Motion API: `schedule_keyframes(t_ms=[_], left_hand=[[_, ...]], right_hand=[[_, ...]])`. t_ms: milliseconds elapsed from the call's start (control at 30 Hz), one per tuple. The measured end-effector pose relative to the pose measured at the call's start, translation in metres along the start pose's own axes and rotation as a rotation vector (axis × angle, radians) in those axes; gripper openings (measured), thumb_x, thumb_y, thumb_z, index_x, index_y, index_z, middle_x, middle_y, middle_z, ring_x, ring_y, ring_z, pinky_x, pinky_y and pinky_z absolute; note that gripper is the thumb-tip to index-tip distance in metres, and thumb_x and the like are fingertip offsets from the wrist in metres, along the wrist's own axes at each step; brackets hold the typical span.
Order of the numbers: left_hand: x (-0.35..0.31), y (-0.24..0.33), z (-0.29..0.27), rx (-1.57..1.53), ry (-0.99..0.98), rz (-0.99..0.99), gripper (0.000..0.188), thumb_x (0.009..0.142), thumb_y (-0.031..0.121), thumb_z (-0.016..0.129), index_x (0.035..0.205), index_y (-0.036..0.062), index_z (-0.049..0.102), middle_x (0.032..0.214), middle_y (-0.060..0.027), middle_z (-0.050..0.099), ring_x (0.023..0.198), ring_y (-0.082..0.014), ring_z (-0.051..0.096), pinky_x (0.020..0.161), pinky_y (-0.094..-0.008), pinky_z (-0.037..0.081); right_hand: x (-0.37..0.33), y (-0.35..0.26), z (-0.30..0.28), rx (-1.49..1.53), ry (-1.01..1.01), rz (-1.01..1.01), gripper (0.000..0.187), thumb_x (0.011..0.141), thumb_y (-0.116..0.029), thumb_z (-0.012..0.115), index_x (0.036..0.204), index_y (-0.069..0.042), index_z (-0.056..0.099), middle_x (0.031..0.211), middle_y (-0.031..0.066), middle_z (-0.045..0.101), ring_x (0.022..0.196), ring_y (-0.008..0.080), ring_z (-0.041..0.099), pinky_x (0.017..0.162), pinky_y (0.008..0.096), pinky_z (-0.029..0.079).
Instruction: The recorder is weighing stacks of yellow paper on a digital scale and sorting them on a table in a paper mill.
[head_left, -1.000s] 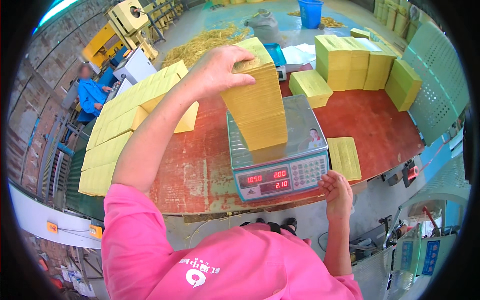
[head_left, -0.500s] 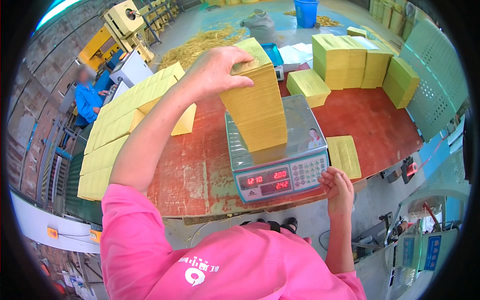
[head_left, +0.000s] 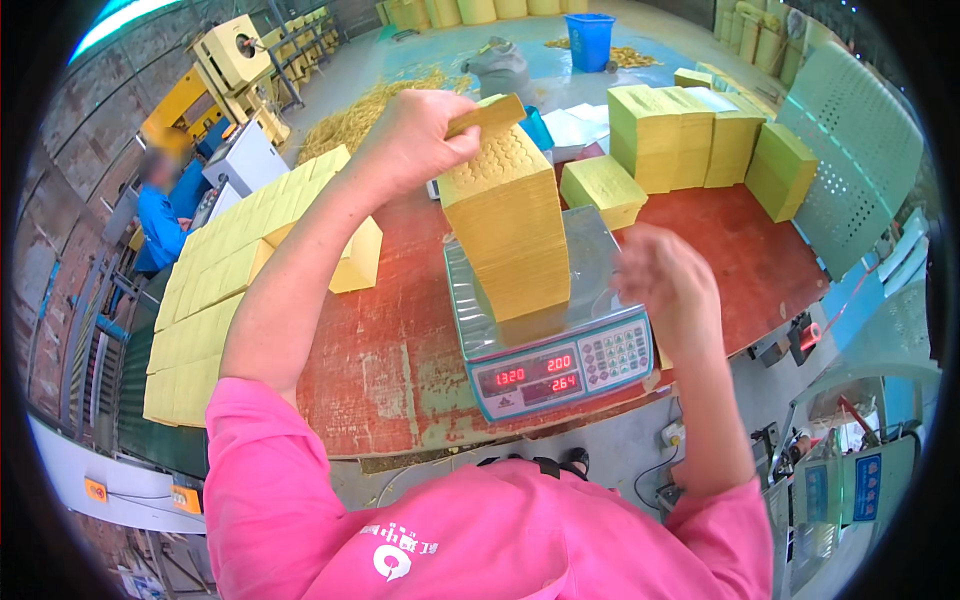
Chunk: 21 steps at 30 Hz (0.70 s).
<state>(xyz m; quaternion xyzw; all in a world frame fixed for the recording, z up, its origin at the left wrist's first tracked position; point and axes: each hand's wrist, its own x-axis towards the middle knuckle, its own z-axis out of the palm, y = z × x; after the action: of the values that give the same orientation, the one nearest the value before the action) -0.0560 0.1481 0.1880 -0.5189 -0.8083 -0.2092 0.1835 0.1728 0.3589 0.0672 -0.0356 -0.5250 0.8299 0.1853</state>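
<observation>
My left hand (head_left: 425, 135) is closed on a thin bundle of yellow paper sheets (head_left: 492, 115), tilted just above a tall stack of the same yellow paper (head_left: 512, 235). Round embossed marks show on the stack's top. The stack stands on the platter of a teal-edged electronic scale (head_left: 530, 395) with red lit digits and a keypad. My right hand (head_left: 672, 285) is raised beside the scale's right edge, apart from the tall stack; motion blurs its fingers. Just behind the scale sits a shorter yellow paper block (head_left: 605, 190).
The scale stands on a worn red table (head_left: 365, 370). Rows of yellow paper blocks (head_left: 200, 320) fill the left side, and more paper stacks (head_left: 645, 140) stand at the back right beside a perforated panel (head_left: 850, 150). A person in blue (head_left: 160, 225) sits beyond the left rows.
My left hand now holds a thin bundle above the stack, where before it rested on the stack's top. My right hand has risen beside the scale. The scale's digits have changed.
</observation>
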Motion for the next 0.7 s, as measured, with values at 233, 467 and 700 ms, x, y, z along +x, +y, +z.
schedule_keyframes(t_ms=[233,467,700], left_hand=[[0.012,-0.011,-0.001,-0.063,0.087,0.1,0.03,0.084,0.017,0.063,0.108,-0.0013,0.067,0.099,-0.016,0.07,0.089,-0.0266,0.068,0.081,-0.0342,0.052],[-0.021,-0.002,0.019,0.36,0.16,0.176,0.037,0.089,0.017,0.064,0.124,0.004,0.062,0.126,-0.0063,0.065,0.112,-0.0253,0.063,0.094,-0.0326,0.048],[-0.108,0.08,0.056,-0.048,0.365,0.108,0.043,0.086,0.009,0.065,0.128,0.0006,0.059,0.129,-0.0172,0.061,0.12,-0.0312,0.057,0.099,-0.0408,0.046]], right_hand=[[0.2,-0.041,0.055,-0.18,-0.43,0.359,0.062,0.1,-0.051,0.042,0.137,-0.001,0.044,0.129,0.0213,0.057,0.112,0.0318,0.061,0.087,0.0439,0.052],[0.219,-0.033,0.106,-0.326,-0.325,0.27,0.032,0.092,-0.017,0.064,0.112,0.005,0.053,0.091,0.0186,0.063,0.083,0.0278,0.067,0.064,0.0366,0.057],[0.1,-0.124,-0.041,-0.247,-0.218,-0.215,0.03,0.091,-0.004,0.058,0.119,0.008,0.059,0.108,0.015,0.067,0.096,0.0201,0.066,0.086,0.0311,0.054]])
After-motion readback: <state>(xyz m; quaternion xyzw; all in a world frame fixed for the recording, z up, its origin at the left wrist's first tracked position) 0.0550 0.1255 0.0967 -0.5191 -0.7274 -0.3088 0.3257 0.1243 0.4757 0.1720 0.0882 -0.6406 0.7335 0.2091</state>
